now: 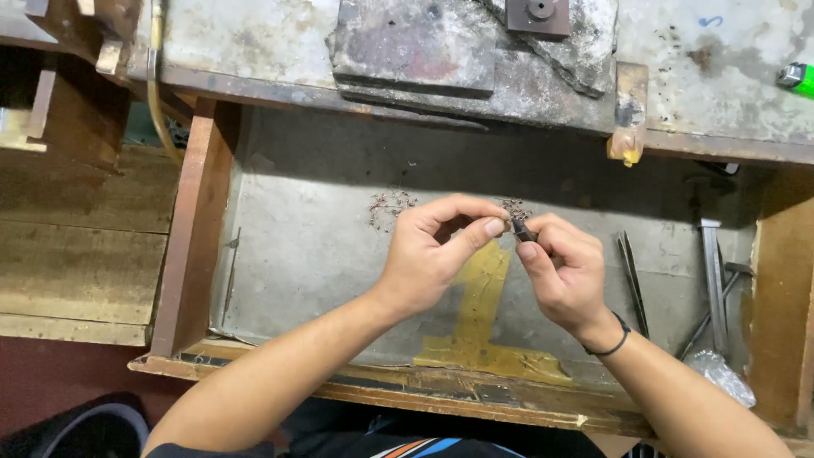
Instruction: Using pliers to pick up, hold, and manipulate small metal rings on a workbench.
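Observation:
My left hand (437, 250) pinches a tiny metal piece (507, 225) between thumb and forefinger, above the grey floor of an open wooden drawer (288, 246). My right hand (564, 267) grips a small dark-tipped tool (523, 230) whose tip meets the piece. A black band circles my right wrist. Two small heaps of fine reddish wire bits (390, 205) lie on the drawer floor just behind my hands. The piece itself is too small to make out in detail.
Tweezers (632, 276) and metal tools (712, 271) lie at the drawer's right, with a clear plastic bag (721, 373) near the corner. Yellow tape (479, 331) patches the drawer floor. Above, a worn bench top (254, 42) holds a metal block (415, 42) and a green lighter (797, 79).

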